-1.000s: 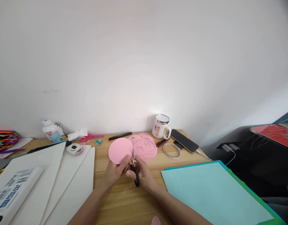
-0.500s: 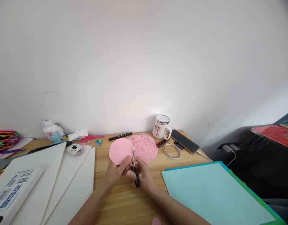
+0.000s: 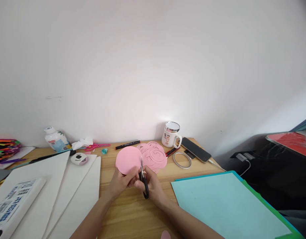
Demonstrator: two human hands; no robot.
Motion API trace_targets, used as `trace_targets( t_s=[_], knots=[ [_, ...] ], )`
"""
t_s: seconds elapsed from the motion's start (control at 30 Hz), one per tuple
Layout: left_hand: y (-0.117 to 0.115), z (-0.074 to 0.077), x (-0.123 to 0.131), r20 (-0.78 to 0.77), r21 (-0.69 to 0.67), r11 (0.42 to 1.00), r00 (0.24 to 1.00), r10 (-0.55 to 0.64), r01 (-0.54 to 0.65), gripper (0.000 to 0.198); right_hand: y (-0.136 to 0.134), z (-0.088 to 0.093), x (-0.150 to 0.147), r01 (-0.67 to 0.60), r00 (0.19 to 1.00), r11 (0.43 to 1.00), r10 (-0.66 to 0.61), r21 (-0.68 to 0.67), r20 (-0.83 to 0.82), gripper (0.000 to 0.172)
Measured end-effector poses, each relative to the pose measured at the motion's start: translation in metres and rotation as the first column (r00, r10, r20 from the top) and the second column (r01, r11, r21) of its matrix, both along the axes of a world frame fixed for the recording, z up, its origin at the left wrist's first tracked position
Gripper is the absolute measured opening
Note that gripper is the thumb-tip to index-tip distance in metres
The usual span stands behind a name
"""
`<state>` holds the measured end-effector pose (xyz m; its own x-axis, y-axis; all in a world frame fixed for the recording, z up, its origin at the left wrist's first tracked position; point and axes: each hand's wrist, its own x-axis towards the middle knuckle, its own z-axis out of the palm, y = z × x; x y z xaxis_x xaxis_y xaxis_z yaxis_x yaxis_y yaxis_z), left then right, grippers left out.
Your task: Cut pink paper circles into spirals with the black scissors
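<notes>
A round pink paper disc is pinched at its lower right edge by my left hand. My right hand is closed round the black handles of a pair of scissors. The blades point up, along the right edge of the disc. Just behind the blades lies a pile of pink paper spirals on the wooden table. A small pink paper piece shows at the bottom edge of the view.
White sheets and a white box cover the left side. Light blue sheets lie at the right. Along the back stand a bottle and a mug, with a black marker, a ring and a phone.
My left hand and the pink disc have shifted very slightly. The scissors remain at the disc's right edge, with little other visible movement.
</notes>
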<state>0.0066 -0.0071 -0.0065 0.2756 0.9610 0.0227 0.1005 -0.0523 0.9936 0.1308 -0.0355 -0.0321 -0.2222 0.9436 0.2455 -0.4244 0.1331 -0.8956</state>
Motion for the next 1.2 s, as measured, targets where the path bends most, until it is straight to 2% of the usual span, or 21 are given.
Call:
trace_targets(
  t_s=[0.13,0.33,0.57,0.8,1.07,1.2],
  knots=[
    [-0.0008,0.0032,0.0005,0.022,-0.004,1.0,1.0,-0.018,0.018,0.034,0.0003,-0.0023,0.0002,0.039,0.999,0.999,-0.039,0.015,0.035,0.041],
    [-0.0003,0.0043,-0.0014,0.031,0.01,1.0,0.999,-0.029,0.028,0.034,0.0003,-0.0059,0.0011,0.08,0.994,0.996,-0.077,-0.039,0.077,0.04],
    [0.0004,0.0027,-0.001,0.014,0.033,0.999,1.0,-0.004,0.003,0.036,-0.0001,-0.0082,0.0012,0.067,0.993,0.994,-0.057,-0.087,0.104,0.042],
    [-0.0004,0.0015,-0.0007,-0.054,0.053,0.998,0.998,0.017,-0.014,0.035,0.0015,-0.0084,-0.0001,0.062,0.998,0.998,-0.062,-0.03,-0.001,0.046],
    [0.0014,0.0018,-0.0022,-0.027,0.05,0.999,1.0,-0.01,0.012,0.035,0.0021,-0.0089,0.0009,0.086,0.996,0.996,-0.086,0.021,0.017,0.04],
    [0.0013,0.0047,-0.0035,-0.029,0.042,0.998,0.999,-0.035,0.037,0.036,0.0003,-0.0065,0.0013,0.102,0.994,0.995,-0.101,-0.01,0.045,0.04]
  ],
)
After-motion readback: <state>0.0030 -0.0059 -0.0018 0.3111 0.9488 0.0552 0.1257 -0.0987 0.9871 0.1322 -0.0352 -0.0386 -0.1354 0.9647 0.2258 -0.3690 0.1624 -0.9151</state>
